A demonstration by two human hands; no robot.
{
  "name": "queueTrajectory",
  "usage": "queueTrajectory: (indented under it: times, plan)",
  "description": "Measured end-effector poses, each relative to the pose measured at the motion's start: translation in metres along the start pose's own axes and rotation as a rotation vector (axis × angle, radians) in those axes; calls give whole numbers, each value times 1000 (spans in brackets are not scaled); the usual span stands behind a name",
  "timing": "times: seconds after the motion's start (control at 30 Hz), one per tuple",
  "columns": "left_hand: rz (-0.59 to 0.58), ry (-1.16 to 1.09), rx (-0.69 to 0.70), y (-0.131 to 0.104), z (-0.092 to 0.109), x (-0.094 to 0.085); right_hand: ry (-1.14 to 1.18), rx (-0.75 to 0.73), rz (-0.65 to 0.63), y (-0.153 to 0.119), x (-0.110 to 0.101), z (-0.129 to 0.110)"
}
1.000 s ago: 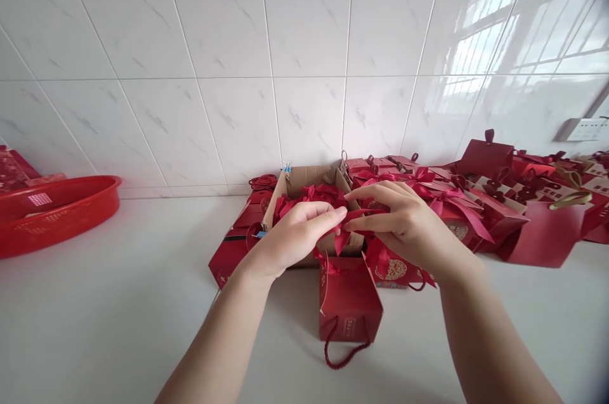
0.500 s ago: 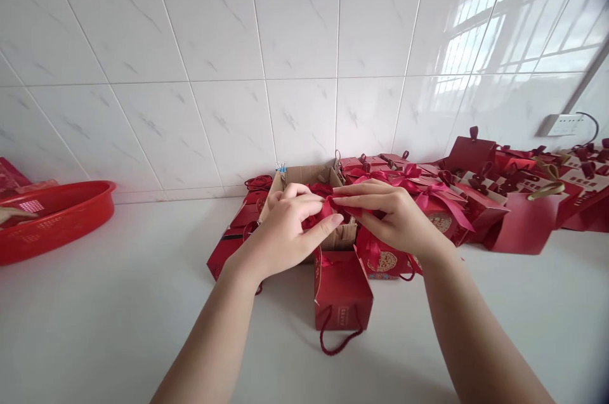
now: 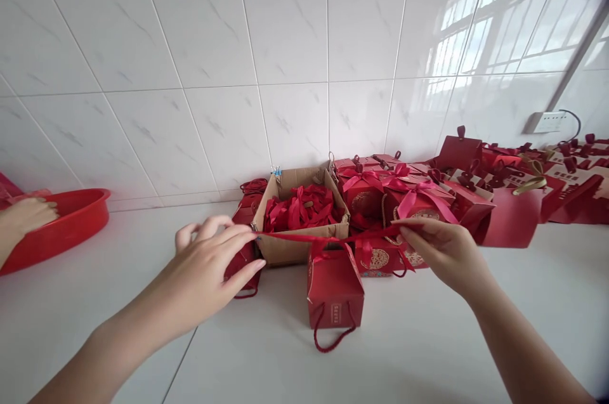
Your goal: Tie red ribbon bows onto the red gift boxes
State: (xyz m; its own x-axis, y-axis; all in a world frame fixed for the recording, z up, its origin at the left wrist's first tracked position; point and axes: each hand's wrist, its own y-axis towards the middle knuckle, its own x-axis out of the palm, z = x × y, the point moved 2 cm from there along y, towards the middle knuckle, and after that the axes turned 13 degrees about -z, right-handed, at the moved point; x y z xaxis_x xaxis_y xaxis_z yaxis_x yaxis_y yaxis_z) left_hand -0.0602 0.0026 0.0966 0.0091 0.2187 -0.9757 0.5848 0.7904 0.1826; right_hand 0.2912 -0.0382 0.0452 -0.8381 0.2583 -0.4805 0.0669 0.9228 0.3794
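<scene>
A small red gift box [image 3: 336, 293] with a dark red cord handle stands on the white counter in front of me. Across its top runs a red ribbon [image 3: 297, 238], stretched nearly straight between my hands. My left hand [image 3: 214, 264] has one end at its index fingertip, the thumb apart below. Pinched in the thumb and fingers of my right hand [image 3: 438, 248] is the other end. Behind the gift box, an open cardboard box [image 3: 288, 252] holds a pile of loose red ribbons [image 3: 304, 208].
Several red boxes with bows [image 3: 423, 198] crowd the right, with more red bags [image 3: 511, 217] beyond. Flattened red boxes [image 3: 245, 261] lie left of the cardboard box. Another person's hand [image 3: 31, 223] is over a red plastic basket [image 3: 80, 220]. A tiled wall [image 3: 214, 131] stands behind.
My hands have moved apart from close together above the box, drawing the ribbon out sideways. Another person's hand has come further into view at the left basket.
</scene>
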Motion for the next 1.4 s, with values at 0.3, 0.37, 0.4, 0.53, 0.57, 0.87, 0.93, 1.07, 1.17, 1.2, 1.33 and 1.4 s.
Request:
queueTrajectory:
  times: [0.3,0.37,0.4,0.53,0.57,0.87,0.93,1.07,1.17,1.2,1.33,1.4]
  plan:
    - [-274,-182,-205,-49,-24,44,-82,333,83,-49,2,68]
    - [-312,-215,-212,-55,-22,52,-90,367,101,-54,1,74]
    - [-329,-231,-224,-57,-22,57,-99,382,108,-55,0,77]
    - [-361,-305,-266,-63,-27,80,-141,444,10,-55,-5,96]
    - [-369,-317,-256,-64,-28,85,-160,447,-15,-55,-6,100]
    - [-254,-296,76,-48,12,54,-532,-63,240,-66,-10,32]
    - [-175,-403,109,-31,31,45,-428,-278,78,-53,3,2]
    - [72,-674,90,13,62,54,-314,-391,-290,-11,44,-25]
    - [139,-820,63,37,73,77,-354,-391,-343,8,68,-17]
    - [142,-849,58,42,75,83,-346,-408,-352,9,72,-12]
    - [141,-861,119,44,78,96,-308,-441,-332,3,77,9]
    - [142,-861,145,43,77,97,-304,-403,-356,0,79,17]
